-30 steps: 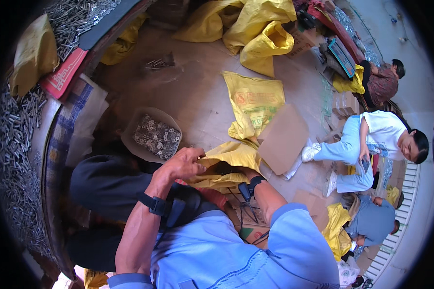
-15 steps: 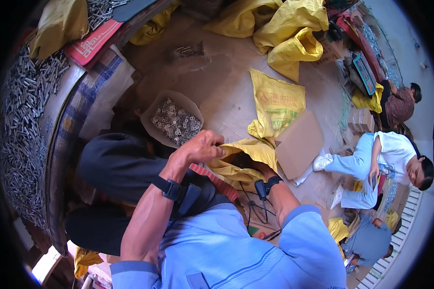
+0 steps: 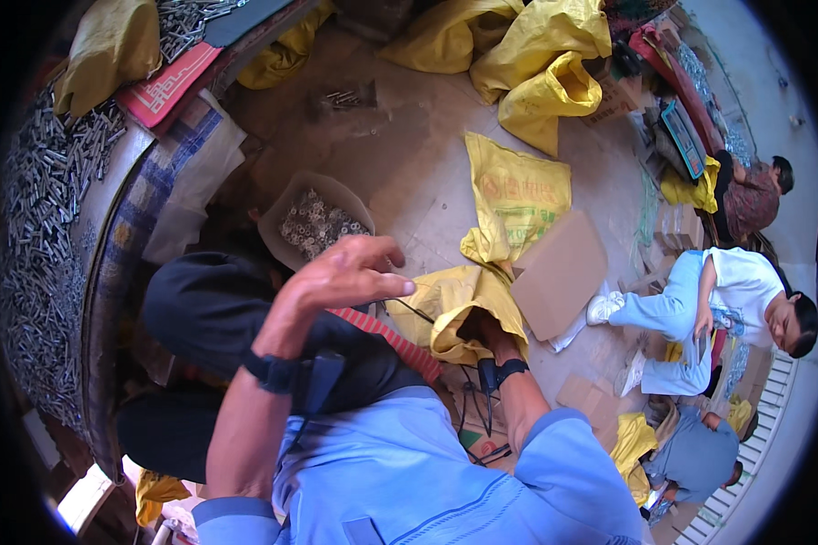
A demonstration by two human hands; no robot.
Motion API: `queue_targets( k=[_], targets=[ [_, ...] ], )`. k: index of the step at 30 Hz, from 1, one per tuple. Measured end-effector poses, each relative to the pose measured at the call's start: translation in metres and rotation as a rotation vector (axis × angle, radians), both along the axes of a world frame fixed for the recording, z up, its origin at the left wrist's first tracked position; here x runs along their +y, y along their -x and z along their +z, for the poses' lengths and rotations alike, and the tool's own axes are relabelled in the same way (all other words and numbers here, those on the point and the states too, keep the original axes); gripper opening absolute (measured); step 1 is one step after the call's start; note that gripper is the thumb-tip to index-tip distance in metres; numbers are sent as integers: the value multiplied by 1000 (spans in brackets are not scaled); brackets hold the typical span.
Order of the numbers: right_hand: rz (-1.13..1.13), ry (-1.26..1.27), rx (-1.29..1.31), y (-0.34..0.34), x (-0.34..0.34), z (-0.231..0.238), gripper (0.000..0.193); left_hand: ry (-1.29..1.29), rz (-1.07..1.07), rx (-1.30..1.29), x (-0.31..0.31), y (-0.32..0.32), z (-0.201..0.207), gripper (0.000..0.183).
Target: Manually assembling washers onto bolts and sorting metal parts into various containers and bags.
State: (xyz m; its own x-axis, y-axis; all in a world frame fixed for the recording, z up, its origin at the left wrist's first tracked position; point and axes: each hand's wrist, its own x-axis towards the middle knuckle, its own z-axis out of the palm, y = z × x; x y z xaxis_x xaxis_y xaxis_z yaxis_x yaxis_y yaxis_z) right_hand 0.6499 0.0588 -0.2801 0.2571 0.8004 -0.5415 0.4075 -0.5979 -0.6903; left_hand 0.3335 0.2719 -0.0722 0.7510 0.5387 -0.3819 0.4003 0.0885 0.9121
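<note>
A yellow woven sack (image 3: 454, 295) lies before me, with its dark mouth turned toward my right arm. My right hand (image 3: 500, 341) reaches into that mouth, and the sack hides its fingers. To the left of the sack, my left hand (image 3: 350, 270) hovers with thumb and fingers apart and nothing visible between them. A thin dark cord (image 3: 414, 311) runs from near the left thumb toward the sack; whether they touch I cannot tell. Just beyond my left hand stands an open pale bag (image 3: 280, 227) of small metal washers or rings (image 3: 316, 221). Red striped cloth (image 3: 391, 338) shows under the left wrist.
Metal rods or bolts (image 3: 41, 272) cover a bench at the left. A flat yellow sack (image 3: 521, 186) and a cardboard sheet (image 3: 559, 272) lie on the floor ahead. More yellow sacks (image 3: 541, 68) stand farther off. A seated person (image 3: 745, 291) is at the right, with others nearby.
My left hand has let go of the sack's edge, moved left and opened. The sack's mouth has sagged and turned toward my right arm, which stays inside.
</note>
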Motion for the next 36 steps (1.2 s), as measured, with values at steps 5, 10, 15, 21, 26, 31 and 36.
queue_targets(
  k=[5, 10, 15, 21, 26, 31, 36],
  targets=[
    [-100, -32, 79, 7, 16, 3, 57, -93, 136, 33, 14, 42, 41, 41],
    [-190, -72, 161, 26, 27, 5, 60, -201, 238, 171, 20, 66, 49, 41],
    [-313, -98, 211, 21, 21, 13, 62, -318, 305, 210, 16, 94, 67, 30],
    [-453, -142, 266, 1, -8, 34, 66, -391, 266, 232, 8, 106, 83, 34],
    [-758, -318, 723, -22, -18, 40, 79, -406, 255, 151, 7, 112, 83, 35],
    [-758, -402, 762, -28, -18, 79, 68, -73, 385, -46, 7, 122, 89, 43],
    [-620, -388, 893, 10, 18, 127, 67, -86, 618, -192, -19, 174, 126, 41]
  ],
)
